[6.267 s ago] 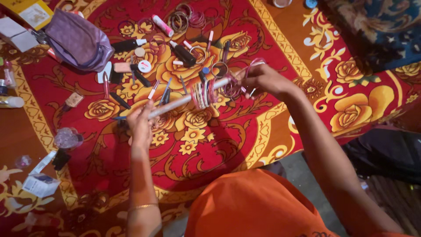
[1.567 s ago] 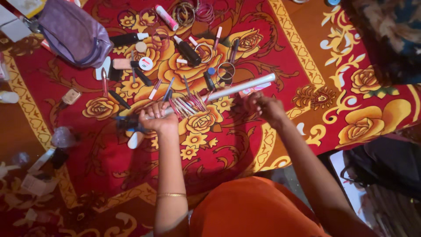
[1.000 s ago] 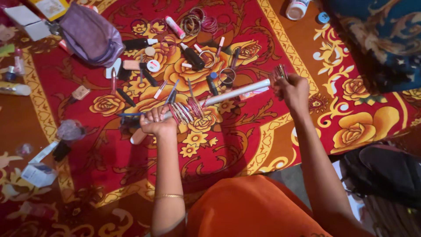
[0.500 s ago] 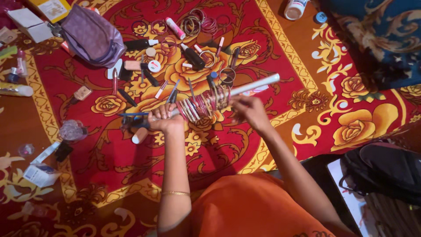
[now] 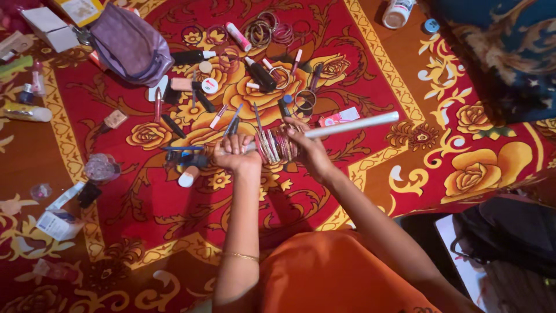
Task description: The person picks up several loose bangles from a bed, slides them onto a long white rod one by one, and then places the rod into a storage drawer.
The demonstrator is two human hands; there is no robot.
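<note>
One white rod (image 5: 347, 125), held level above the red floral rug (image 5: 324, 191), slanting up toward the right. One stack of bangles (image 5: 277, 144) threaded on the rod, between the two hands; pink, red and gold, too tightly packed to count. Left hand (image 5: 231, 155): clenched around the rod's lower end. Right hand (image 5: 308, 149): fingers closed against the bangle stack and the rod. On the rug beyond: one purple pouch (image 5: 128, 45), one black bottle (image 5: 262, 74), one heap of loose bangles (image 5: 267, 32), one white jar (image 5: 397, 13) lying at the border, one small white box (image 5: 57, 223) at left.
</note>
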